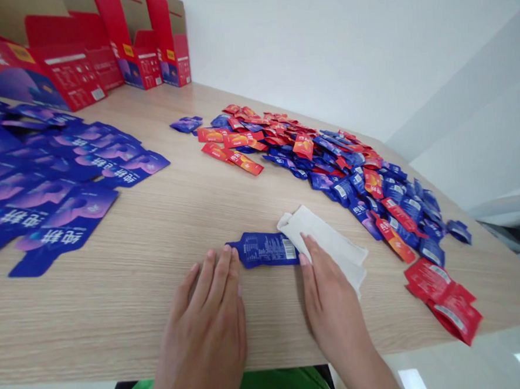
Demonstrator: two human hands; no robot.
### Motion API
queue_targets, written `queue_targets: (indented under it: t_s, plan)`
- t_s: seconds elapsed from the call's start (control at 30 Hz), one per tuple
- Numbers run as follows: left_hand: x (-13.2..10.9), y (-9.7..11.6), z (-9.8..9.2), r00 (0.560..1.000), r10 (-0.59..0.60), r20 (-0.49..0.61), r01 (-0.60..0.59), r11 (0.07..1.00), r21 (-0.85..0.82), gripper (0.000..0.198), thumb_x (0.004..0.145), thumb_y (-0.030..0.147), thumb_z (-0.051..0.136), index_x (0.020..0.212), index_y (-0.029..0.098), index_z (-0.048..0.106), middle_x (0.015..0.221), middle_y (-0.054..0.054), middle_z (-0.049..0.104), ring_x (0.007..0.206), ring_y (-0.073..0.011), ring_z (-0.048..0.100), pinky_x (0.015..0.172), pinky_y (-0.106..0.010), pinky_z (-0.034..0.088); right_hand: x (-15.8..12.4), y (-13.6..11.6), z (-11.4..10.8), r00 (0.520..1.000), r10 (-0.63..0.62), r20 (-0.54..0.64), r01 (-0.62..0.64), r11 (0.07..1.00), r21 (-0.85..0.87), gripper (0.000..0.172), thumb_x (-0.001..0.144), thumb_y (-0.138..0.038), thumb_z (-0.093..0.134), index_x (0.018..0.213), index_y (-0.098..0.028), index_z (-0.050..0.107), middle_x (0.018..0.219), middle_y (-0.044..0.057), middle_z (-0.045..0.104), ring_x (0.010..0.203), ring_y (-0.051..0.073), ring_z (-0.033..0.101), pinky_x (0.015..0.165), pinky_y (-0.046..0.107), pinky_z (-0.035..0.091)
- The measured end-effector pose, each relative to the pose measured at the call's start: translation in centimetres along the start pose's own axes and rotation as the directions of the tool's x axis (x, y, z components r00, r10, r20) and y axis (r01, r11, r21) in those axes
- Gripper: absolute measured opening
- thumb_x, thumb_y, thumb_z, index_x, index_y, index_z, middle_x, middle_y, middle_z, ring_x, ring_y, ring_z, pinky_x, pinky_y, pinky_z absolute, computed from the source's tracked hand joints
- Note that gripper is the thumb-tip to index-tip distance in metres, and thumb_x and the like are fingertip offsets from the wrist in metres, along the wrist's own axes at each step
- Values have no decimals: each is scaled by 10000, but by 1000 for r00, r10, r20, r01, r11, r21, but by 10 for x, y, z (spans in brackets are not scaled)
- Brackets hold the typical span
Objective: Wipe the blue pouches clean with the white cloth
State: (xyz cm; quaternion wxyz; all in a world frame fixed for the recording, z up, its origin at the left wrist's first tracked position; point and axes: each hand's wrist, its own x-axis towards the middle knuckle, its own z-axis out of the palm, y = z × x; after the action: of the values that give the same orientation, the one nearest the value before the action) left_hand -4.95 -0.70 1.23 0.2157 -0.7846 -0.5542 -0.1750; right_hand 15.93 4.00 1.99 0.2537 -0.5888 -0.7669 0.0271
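A blue sachet point(263, 249) lies flat on the wooden table point(164, 206), its barcode side up. My left hand point(206, 321) rests flat beside it, fingers stretched out, fingertips touching the sachet's left end. My right hand point(333, 307) lies flat on a folded white cloth point(328, 240), fingers out, with the cloth's tip over the sachet's right end. Neither hand grips anything.
A long heap of blue and red sachets point(328, 155) runs across the table to the right. Two red sachets point(447, 300) lie near the front right edge. Flat blue cartons point(52, 184) spread at left. Red open boxes point(140, 43) stand at the back.
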Motion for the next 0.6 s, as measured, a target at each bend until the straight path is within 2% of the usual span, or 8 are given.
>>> queue_targets:
  t_s: [0.07, 0.13, 0.2, 0.27, 0.37, 0.47, 0.6]
  plan:
    - [1, -1, -1, 1000, -1, -3, 1, 1000, -22, 521, 947, 82, 375, 1357, -29, 676, 1474, -225, 690, 1319, -371, 718, 1038, -533, 625, 2, -24, 3, 993, -104, 59, 98, 991, 94, 504, 1172, -295, 364, 1625, -155, 535, 1650, 127, 567, 1544, 259, 542, 1255, 524, 506]
    - [2, -3, -2, 1000, 4, 10, -3, 999, -45, 506, 955, 95, 359, 1285, 20, 736, 1390, -197, 756, 1256, -356, 754, 1023, -532, 641, 4, -46, 8, 956, -257, 140, 235, 960, 156, 504, 1163, -223, 353, 1636, -179, 521, 1684, 72, 532, 1585, 201, 481, 1294, 462, 465]
    - [3, -5, -4, 999, 22, 27, -21, 999, -44, 494, 953, 99, 362, 1222, 52, 774, 1325, -174, 794, 1227, -348, 769, 1022, -528, 651, 7, -53, 12, 921, -338, 191, 312, 938, 153, 505, 1150, -169, 346, 1615, -165, 544, 1689, 56, 525, 1593, 181, 465, 1320, 443, 429]
    - [2, -6, -5, 998, 52, 32, -52, 999, -11, 492, 948, 97, 372, 1232, 47, 770, 1357, -176, 778, 1256, -352, 756, 1022, -517, 658, 7, -39, 11, 935, -301, 189, 287, 953, 97, 495, 1149, -174, 361, 1603, -158, 559, 1685, 70, 525, 1585, 202, 480, 1319, 476, 431]
    - [1, -6, -5, 997, 67, 35, -68, 997, 26, 516, 963, 120, 384, 1361, -10, 685, 1475, -210, 693, 1317, -361, 722, 1015, -506, 665, 1, 1, 3, 984, -129, 120, 131, 991, -6, 489, 1161, -268, 393, 1602, -142, 561, 1655, 130, 555, 1554, 272, 528, 1283, 560, 468]
    - [1, -6, -1, 999, 41, 21, -41, 999, -7, 524, 985, 138, 391, 1419, -44, 622, 1508, -231, 664, 1343, -367, 705, 1032, -517, 653, -5, 33, -7, 1000, 13, 22, -11, 998, -59, 521, 1168, -359, 379, 1562, -98, 598, 1613, 190, 592, 1518, 323, 569, 1255, 604, 486]
    - [12, -3, 5, 994, -105, 38, 108, 989, -104, 483, 1047, 216, 444, 1469, 37, 597, 1495, -183, 703, 1358, -343, 693, 1036, -515, 640, -9, 41, -8, 998, 59, -27, -60, 997, -40, 552, 1174, -419, 350, 1535, -104, 625, 1593, 199, 614, 1499, 328, 591, 1247, 609, 489]
